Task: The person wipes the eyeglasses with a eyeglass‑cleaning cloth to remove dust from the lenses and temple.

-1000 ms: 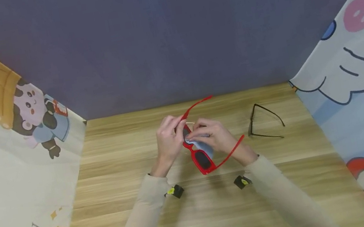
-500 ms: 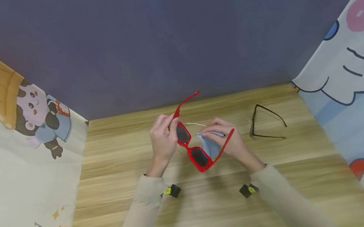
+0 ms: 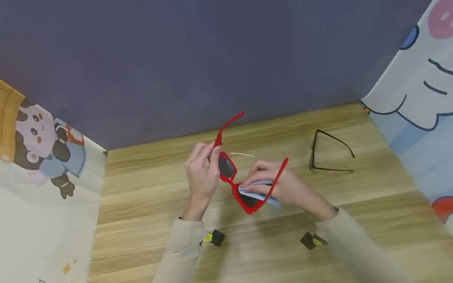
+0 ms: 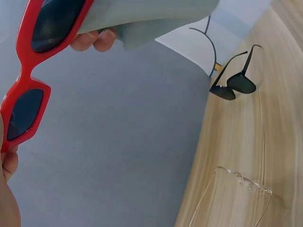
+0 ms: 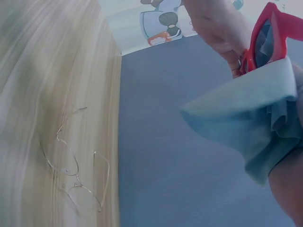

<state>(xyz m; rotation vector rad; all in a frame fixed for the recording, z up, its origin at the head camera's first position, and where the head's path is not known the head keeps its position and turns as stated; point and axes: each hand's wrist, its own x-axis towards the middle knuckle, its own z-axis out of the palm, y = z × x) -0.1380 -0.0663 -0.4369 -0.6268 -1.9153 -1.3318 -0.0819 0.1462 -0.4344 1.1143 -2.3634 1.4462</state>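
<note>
Red-framed sunglasses point(image 3: 231, 181) with dark lenses are held up over the table, both temples unfolded. My left hand point(image 3: 204, 173) pinches them at the far corner, by the hinge of one temple. A light blue cleaning cloth point(image 3: 257, 187) is gripped by my right hand point(image 3: 279, 182), whose fingertips press it on the nearer lens. The cloth hangs in folds below that hand in the right wrist view, where the red frame point(image 5: 279, 38) shows above it. In the left wrist view the lens by the left hand is uncovered, and fingertips of the right hand point(image 4: 97, 41) show under the cloth.
Black-framed sunglasses point(image 3: 313, 156) lie on the wooden table point(image 3: 147, 256) to the right, temples open. Thin wire-rimmed eyeglasses point(image 5: 78, 177) rest on the table beyond the hands, mostly hidden in the head view. A grey-blue panel point(image 3: 210, 48) stands behind, with printed curtains at both sides.
My right hand has drawn the cloth off the far lens, swung right, then brought it to the nearer lens. My left hand has shifted slightly left with the red sunglasses.
</note>
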